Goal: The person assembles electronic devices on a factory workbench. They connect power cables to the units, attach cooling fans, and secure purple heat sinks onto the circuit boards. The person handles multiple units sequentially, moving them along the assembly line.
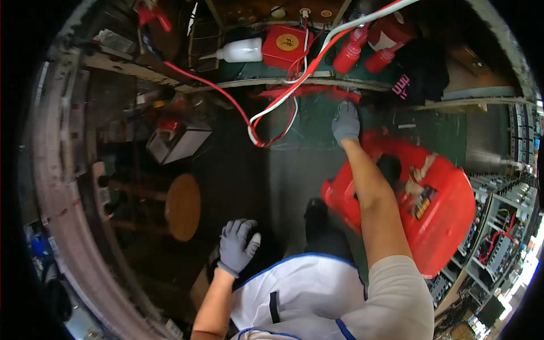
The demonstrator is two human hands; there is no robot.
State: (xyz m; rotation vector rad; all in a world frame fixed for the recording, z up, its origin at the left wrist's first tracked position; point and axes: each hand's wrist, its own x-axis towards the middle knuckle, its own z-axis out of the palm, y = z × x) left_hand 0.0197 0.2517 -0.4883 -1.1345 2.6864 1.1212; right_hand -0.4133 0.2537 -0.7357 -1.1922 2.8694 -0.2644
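In a grey glove, my left hand [238,246] rests low over my lap, its fingers apart and nothing in it. My right arm stretches forward, and the grey-gloved right hand [345,123] is at the front edge of the bench shelf [238,81]. Its fingertips are by a red strip-like thing [344,94] under that edge. They are small and blurred, so I cannot tell whether they grip it. Beside my right forearm is a red plastic seat or stool [447,218], blurred and partly hidden by the arm.
A red and white cable loop [258,136] hangs ahead. On the shelf are a red box [277,56], a white squeeze bottle [242,50] and red bottles [347,58]. A round wooden stool [183,207] stands left; racks of electrical parts [498,243] stand right.
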